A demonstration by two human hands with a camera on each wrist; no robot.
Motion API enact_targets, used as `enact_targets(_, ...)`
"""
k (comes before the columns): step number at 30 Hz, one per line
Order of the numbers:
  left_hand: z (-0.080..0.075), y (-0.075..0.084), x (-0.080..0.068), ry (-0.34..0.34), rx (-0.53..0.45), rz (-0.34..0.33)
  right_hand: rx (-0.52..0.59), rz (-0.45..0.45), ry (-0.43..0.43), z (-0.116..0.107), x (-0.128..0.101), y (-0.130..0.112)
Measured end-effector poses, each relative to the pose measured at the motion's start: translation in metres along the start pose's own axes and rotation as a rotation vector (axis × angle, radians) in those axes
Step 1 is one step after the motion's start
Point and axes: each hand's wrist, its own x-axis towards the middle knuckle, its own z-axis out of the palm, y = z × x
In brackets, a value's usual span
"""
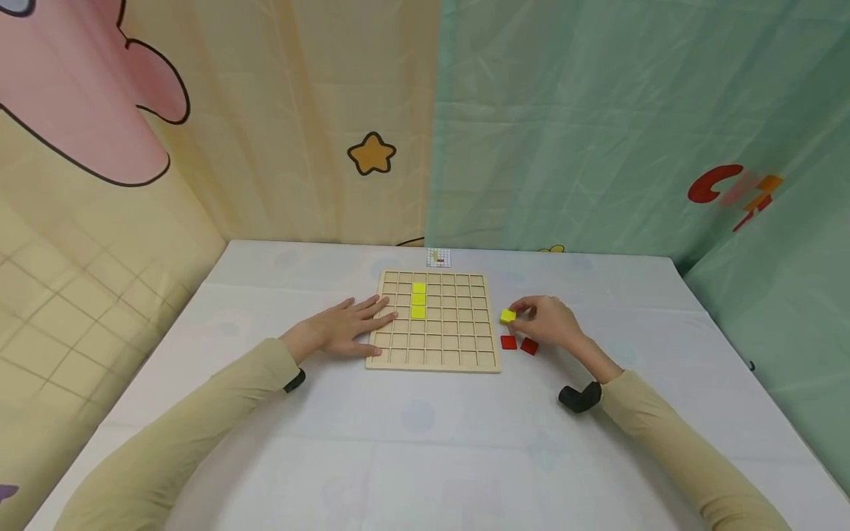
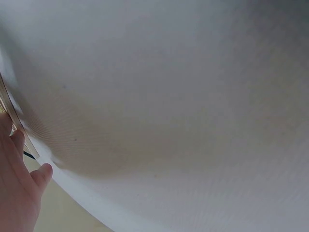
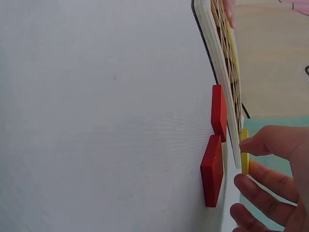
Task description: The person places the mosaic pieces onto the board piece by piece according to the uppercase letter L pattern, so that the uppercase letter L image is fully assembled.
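Hands work at a wooden grid board (image 1: 433, 346) on a white worktop (image 1: 425, 442). The right hand (image 1: 551, 323) pinches a yellow tile (image 1: 508, 316) just right of the board; the left hand (image 1: 345, 328) rests flat, fingers straight, on its left edge. A loose pinch could drop the tile onto the two red tiles (image 1: 519, 344) below it.

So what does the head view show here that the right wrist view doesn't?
Only the head view shows the left hand resting flat on the left edge of the wooden grid board, three yellow square tiles seated in one column of it, and a small pattern card beyond it. Only the right wrist view shows the two red square tiles' thickness, lying flat on the white table. Both show the right hand pinching a yellow square tile beside the board, the red tiles close by.
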Motion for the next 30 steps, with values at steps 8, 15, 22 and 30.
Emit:
enact_targets(8,0.001,-0.001,0.001,-0.009,-0.003,-0.013,0.043,-0.032,0.043,0.001,0.002,-0.017)
enact_targets(15,0.0,-0.001,0.001,-0.011,-0.001,-0.017,0.055,-0.079,0.062,0.008,0.009,-0.033)
enact_targets(22,-0.002,0.001,0.0,-0.01,-0.008,-0.017,0.061,-0.127,0.065,0.015,0.017,-0.05)
enact_targets(30,0.0,0.0,0.001,-0.018,-0.009,-0.02,0.115,-0.158,0.042,0.024,0.026,-0.069)
